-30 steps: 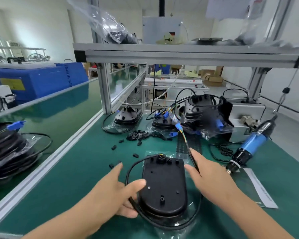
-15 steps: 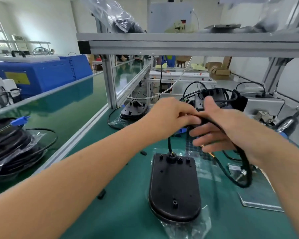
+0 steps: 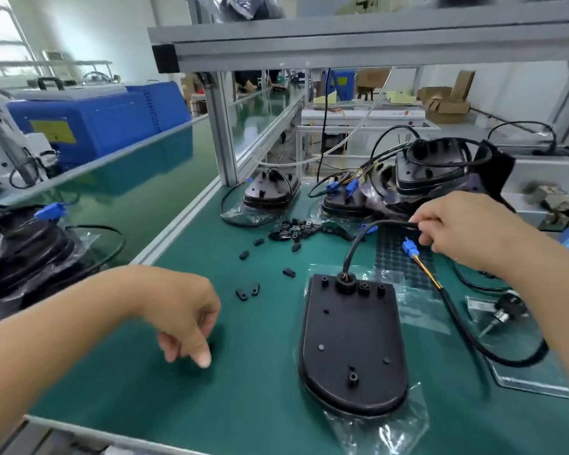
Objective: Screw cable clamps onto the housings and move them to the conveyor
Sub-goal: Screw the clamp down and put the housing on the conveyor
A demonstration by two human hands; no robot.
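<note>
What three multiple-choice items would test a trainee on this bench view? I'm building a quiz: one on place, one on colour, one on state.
1. Where does the near housing lie?
A. on the green mat
B. on the upper shelf
C. in the blue crate

2. What colour is the connector below the right hand?
A. red
B. blue
C. white

3. What is the right hand doing?
A. resting flat on the mat
B. gripping a screwdriver
C. pinching the black cable

Key: 1 A, it lies flat on the mat on clear plastic; 2 B, its blue body shows above the orange and yellow wires; 3 C, the fingers close on the cable rising from the housing.
</note>
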